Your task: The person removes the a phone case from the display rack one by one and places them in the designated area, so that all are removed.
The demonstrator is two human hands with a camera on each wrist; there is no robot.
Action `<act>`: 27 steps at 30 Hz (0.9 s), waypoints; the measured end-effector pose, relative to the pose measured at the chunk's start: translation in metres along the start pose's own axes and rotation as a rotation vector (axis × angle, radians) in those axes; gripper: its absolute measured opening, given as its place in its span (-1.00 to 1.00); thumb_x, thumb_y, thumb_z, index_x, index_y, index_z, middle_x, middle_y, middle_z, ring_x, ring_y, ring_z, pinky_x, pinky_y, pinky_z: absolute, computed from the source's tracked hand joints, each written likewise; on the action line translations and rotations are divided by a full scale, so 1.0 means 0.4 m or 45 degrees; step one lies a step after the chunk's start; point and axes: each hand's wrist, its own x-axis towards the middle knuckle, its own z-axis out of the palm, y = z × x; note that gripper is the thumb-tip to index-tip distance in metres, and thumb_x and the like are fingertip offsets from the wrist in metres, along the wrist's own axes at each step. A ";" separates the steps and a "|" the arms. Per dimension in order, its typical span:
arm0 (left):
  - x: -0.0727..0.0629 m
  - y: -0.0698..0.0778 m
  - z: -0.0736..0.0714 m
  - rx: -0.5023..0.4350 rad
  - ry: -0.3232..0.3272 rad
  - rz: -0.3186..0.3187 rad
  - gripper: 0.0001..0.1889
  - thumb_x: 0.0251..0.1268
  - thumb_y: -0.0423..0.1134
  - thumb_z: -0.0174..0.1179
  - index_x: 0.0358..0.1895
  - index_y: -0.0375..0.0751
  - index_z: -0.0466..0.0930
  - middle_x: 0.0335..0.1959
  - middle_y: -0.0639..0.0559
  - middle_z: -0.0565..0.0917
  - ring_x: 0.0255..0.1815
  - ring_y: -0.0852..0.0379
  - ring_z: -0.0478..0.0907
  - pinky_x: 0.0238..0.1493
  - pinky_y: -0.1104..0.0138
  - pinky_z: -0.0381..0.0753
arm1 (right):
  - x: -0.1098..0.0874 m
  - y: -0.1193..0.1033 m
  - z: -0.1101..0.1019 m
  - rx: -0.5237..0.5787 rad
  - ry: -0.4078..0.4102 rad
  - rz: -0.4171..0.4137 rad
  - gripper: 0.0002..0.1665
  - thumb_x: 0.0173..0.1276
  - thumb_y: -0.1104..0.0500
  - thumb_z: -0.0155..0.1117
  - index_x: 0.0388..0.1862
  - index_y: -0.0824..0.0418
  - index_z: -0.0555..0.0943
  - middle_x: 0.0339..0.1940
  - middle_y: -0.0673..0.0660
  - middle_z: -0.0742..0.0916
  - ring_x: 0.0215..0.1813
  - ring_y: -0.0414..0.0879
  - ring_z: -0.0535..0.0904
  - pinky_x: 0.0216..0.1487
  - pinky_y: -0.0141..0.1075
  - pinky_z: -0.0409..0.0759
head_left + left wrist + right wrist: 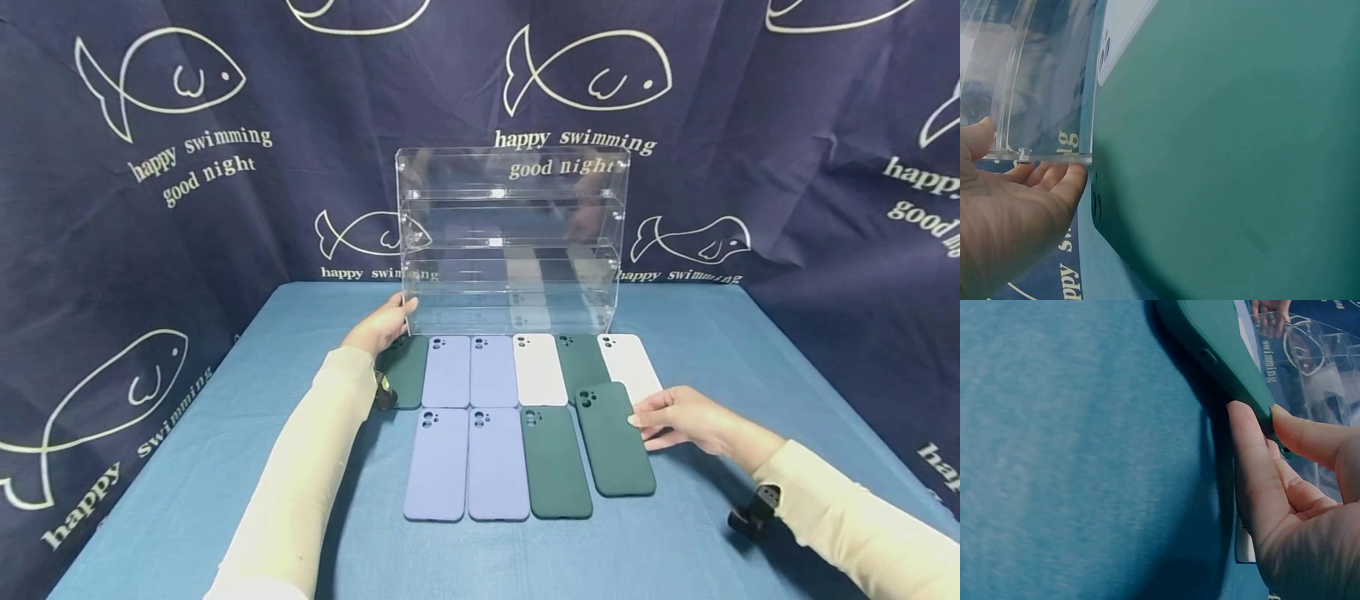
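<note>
A clear acrylic tiered display rack (510, 200) stands at the back of the table. My left hand (382, 325) grips its left side panel low down, thumb on one face and fingers on the other in the left wrist view. My right hand (690, 421) pinches a dark green phone case (617, 442) by its right edge, between thumb and fingers. In the right wrist view this case (1222, 356) is tilted over the cloth. It overlaps another green case (581, 362) and a white case (630, 367) in the head view.
In the back row, a green case (405, 375), lavender cases (446, 375) and a white case (540, 371) lie before the rack. Two lavender cases (437, 467) and a green case (557, 462) form the front row. A dark fish-print curtain (480, 75) hangs behind the blue cloth (300, 308).
</note>
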 end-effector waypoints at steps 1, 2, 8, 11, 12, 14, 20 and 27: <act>-0.011 0.011 0.004 -0.003 0.005 -0.017 -0.32 0.61 -0.05 -0.28 0.57 -0.08 -0.42 0.61 -0.09 -0.30 0.61 -0.01 -0.27 0.64 0.18 -0.11 | -0.001 0.001 0.002 -0.019 -0.006 0.003 -0.65 0.31 0.25 0.31 -0.04 0.49 0.57 -0.32 0.02 0.72 -0.25 -0.11 0.65 -0.08 -0.15 0.78; -0.023 0.020 0.007 -0.006 0.000 -0.027 -0.32 0.61 -0.07 -0.29 0.57 -0.09 -0.43 0.61 -0.10 -0.30 0.61 -0.01 -0.27 0.64 0.18 -0.12 | -0.002 0.003 0.004 -0.032 -0.013 0.006 -0.67 0.30 0.24 0.31 -0.07 0.47 0.58 -0.32 0.02 0.72 -0.26 -0.11 0.65 -0.09 -0.16 0.78; -0.007 0.005 0.004 -0.008 0.019 -0.035 -0.32 0.61 -0.04 -0.28 0.58 -0.04 -0.42 0.61 -0.08 -0.29 0.61 -0.01 -0.27 0.64 0.16 -0.12 | -0.005 0.007 0.009 -0.073 -0.058 0.019 -0.75 0.27 0.21 0.35 -0.19 0.39 0.62 -0.41 0.02 0.71 -0.33 -0.14 0.67 -0.13 -0.17 0.79; 0.002 -0.001 0.002 -0.006 0.026 -0.031 -0.31 0.61 -0.04 -0.28 0.58 -0.03 -0.43 0.61 -0.07 -0.29 0.61 -0.01 -0.27 0.64 0.16 -0.12 | -0.005 0.003 0.010 -0.073 -0.081 0.040 -0.79 0.24 0.22 0.35 -0.24 0.35 0.64 -0.45 0.01 0.70 -0.36 -0.14 0.67 -0.15 -0.19 0.79; -0.001 0.002 0.002 -0.005 0.029 -0.034 -0.31 0.61 -0.03 -0.27 0.58 -0.03 -0.42 0.61 -0.06 -0.29 0.61 -0.01 -0.27 0.64 0.16 -0.12 | -0.004 0.002 0.010 -0.072 -0.087 0.046 -0.81 0.24 0.22 0.35 -0.25 0.35 0.64 -0.46 0.01 0.70 -0.36 -0.15 0.66 -0.15 -0.20 0.79; -0.004 0.007 0.002 0.009 0.029 -0.043 -0.31 0.61 -0.03 -0.28 0.58 -0.02 -0.44 0.61 -0.06 -0.30 0.61 -0.02 -0.26 0.64 0.15 -0.13 | -0.002 -0.001 0.010 -0.068 -0.100 0.056 -0.83 0.23 0.23 0.34 -0.28 0.33 0.65 -0.47 0.01 0.70 -0.38 -0.15 0.66 -0.16 -0.22 0.79; -0.011 0.022 0.007 0.048 0.020 -0.066 -0.30 0.59 0.03 -0.28 0.58 0.04 -0.43 0.61 -0.02 -0.29 0.61 -0.02 -0.21 0.64 0.15 -0.13 | -0.004 -0.006 0.008 -0.057 -0.129 0.091 -0.89 0.23 0.25 0.33 -0.33 0.31 0.65 -0.53 0.02 0.71 -0.43 -0.17 0.67 -0.23 -0.27 0.79; -0.006 0.014 0.007 0.056 0.046 -0.052 -0.32 0.61 -0.03 -0.27 0.58 -0.03 -0.38 0.61 -0.07 -0.23 0.61 -0.02 -0.20 0.63 0.18 -0.05 | -0.009 -0.010 0.015 -0.079 -0.128 0.140 -0.88 0.19 0.24 0.36 -0.39 0.30 0.62 -0.56 0.07 0.71 -0.45 -0.16 0.66 -0.26 -0.29 0.79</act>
